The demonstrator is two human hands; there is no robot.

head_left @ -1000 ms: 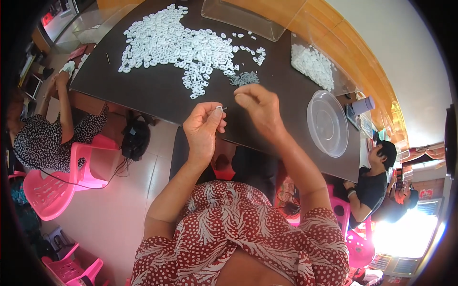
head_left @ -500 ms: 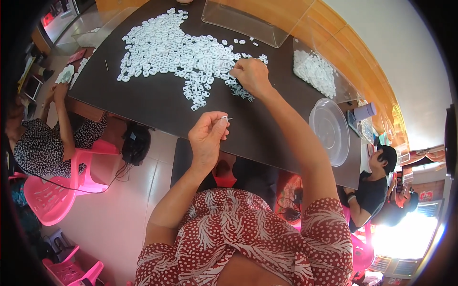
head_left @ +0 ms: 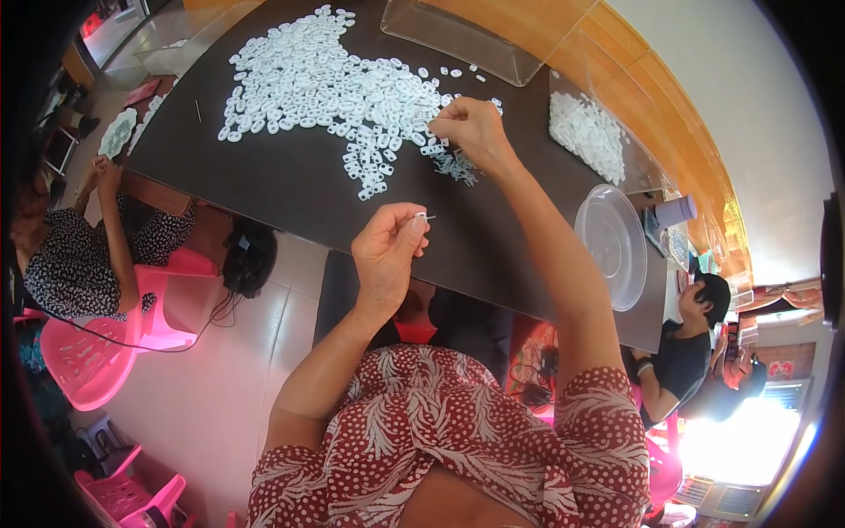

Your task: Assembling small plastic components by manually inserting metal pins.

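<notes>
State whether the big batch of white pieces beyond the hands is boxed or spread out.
Spread out: the white pieces lie loose and overlapping directly on the dark table, outside any box.

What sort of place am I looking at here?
Perhaps a small workshop, or a home room used as one: a dark table bears a heap of small white pieces and slim grey pins, and pink chairs stand nearby.

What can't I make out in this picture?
All in the head view:
White piece: mostly covered by the left hand.
Right hand: its own fingers hide whether its grip holds anything.
Grey pins: too small to see their ends clearly.
Clear bin: cut off by the top edge.
</notes>
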